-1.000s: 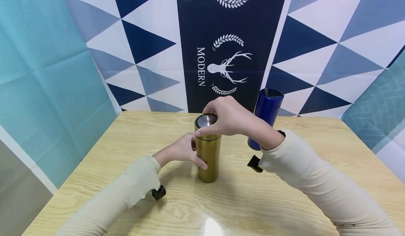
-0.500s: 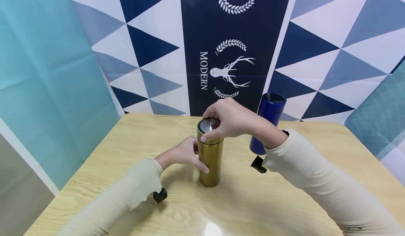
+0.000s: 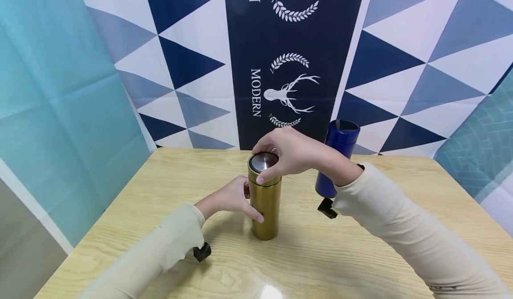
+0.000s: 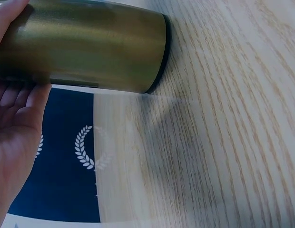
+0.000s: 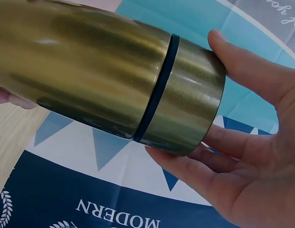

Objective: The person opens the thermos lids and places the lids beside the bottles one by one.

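A gold thermos flask (image 3: 266,210) stands upright on the wooden table, its lid (image 3: 264,161) on top with a steel disc in it. My left hand (image 3: 234,196) holds the body from the left, thumb across the front. In the left wrist view that hand (image 4: 19,123) is curled round the flask (image 4: 104,45) above its dark base rim. From above, my right hand (image 3: 286,152) grips the lid between thumb and fingers. The right wrist view shows a dark ring (image 5: 159,88) between lid (image 5: 190,95) and body, with the right hand (image 5: 252,142) around the lid.
A blue flask (image 3: 340,139) with an open top stands behind my right forearm, partly hidden by it. A patterned cloth backdrop (image 3: 192,67) rises at the table's (image 3: 340,263) far edge. A turquoise cloth (image 3: 60,90) hangs on the left.
On the lid, my right thumb has slid round a little to the right. The left hand keeps its hold and the flask stays in place. The head view has tilted slightly.
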A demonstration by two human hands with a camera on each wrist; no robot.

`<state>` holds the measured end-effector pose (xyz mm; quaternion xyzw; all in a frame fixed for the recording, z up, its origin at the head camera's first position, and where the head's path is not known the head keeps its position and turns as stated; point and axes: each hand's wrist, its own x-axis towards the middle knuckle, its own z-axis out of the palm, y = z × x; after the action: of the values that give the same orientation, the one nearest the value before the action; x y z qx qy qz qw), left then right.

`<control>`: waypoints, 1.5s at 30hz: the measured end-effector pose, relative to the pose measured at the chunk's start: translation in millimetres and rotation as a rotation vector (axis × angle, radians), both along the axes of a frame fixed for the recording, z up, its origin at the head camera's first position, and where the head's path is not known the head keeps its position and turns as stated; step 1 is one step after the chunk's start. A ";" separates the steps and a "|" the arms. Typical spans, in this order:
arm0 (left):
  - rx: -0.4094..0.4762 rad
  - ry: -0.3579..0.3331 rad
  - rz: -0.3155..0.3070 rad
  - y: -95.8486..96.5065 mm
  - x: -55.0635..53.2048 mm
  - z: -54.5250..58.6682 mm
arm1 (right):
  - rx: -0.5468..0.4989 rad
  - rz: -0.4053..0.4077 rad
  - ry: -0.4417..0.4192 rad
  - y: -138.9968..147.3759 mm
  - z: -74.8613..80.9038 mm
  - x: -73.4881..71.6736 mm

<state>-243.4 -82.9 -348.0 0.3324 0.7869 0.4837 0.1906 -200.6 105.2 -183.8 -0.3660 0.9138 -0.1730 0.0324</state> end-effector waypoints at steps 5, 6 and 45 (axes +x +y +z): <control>-0.008 0.004 -0.007 0.2 -1.9 0.8 | -0.008 0.001 -0.029 2.1 0.8 -1.0; -0.011 0.006 -0.009 0.2 -2.3 0.8 | -0.010 0.002 -0.033 2.3 1.0 -1.0; -0.024 0.019 0.030 -0.6 0.3 -0.7 | -0.045 -0.223 0.086 -9.9 -11.4 22.6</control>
<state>-243.1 -83.5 -348.7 0.3228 0.7993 0.4739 0.1796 -178.0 95.3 -195.2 -0.2696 0.9453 -0.1803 -0.0345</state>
